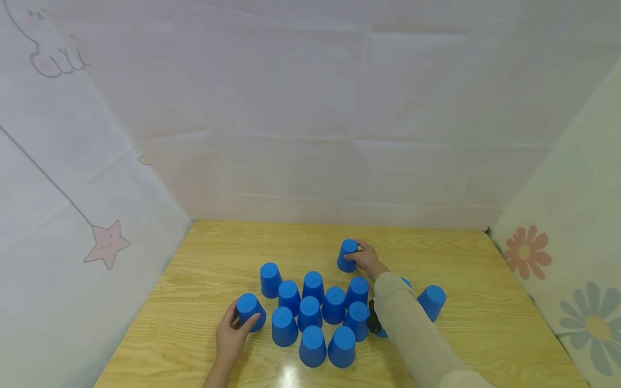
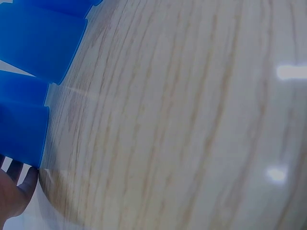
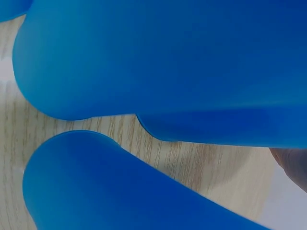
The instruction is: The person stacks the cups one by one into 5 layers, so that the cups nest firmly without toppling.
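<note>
In the head view my left hand (image 1: 229, 337) grips an upside-down blue plastic cup (image 1: 249, 308) at the left end of a loose group of cups, thumb on its near side. At the group's far side my right hand (image 1: 368, 260) holds another upside-down blue cup (image 1: 347, 256), fingers around its right side. The left wrist view catches fingers (image 2: 29, 184) at the rim of a blue cup (image 2: 21, 134). Blue cups (image 3: 144, 57) fill much of the right wrist view, with a bit of the hand (image 3: 295, 167) at its right edge.
Several more upside-down blue cups, such as one near the front (image 1: 312, 347), stand close together between the hands. Another cup (image 1: 432, 303) is right of the right sleeve (image 1: 412, 328), which hides part of the group. The wooden table (image 1: 233, 242) meets printed cloth walls (image 1: 291, 178).
</note>
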`<state>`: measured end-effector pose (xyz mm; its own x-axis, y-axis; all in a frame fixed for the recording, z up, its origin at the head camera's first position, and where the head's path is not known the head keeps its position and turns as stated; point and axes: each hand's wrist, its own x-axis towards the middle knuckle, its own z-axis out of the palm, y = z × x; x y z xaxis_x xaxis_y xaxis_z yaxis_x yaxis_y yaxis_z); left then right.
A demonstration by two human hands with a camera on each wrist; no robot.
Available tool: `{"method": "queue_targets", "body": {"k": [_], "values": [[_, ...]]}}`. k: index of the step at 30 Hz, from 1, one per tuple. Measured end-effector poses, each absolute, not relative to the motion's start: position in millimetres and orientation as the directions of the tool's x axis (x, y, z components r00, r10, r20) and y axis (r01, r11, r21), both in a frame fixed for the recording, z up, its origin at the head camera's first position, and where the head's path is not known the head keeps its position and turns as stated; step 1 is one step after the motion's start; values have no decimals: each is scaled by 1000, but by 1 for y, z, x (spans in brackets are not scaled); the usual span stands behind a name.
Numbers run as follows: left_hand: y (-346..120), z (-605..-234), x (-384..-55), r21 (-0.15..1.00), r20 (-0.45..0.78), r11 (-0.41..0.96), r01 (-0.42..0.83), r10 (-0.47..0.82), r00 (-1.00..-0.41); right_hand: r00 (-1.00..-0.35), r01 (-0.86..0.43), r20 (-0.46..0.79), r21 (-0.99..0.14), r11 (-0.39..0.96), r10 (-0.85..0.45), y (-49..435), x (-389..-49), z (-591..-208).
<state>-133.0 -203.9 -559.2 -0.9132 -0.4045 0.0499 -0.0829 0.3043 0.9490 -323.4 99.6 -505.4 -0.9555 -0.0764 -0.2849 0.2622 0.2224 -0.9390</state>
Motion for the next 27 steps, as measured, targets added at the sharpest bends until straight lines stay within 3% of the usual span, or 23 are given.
{"method": "queue_targets", "body": {"k": [19, 27], "values": [[-209, -556, -126, 956, 92, 292, -37, -416, -905, -947, 245, -286, -937, 249, -145, 103, -327, -487], [-215, -544, -133, 934, 160, 357, 11, -390, -907, -951, 199, -255, -938, 284, -176, 118, -324, -478]]}}
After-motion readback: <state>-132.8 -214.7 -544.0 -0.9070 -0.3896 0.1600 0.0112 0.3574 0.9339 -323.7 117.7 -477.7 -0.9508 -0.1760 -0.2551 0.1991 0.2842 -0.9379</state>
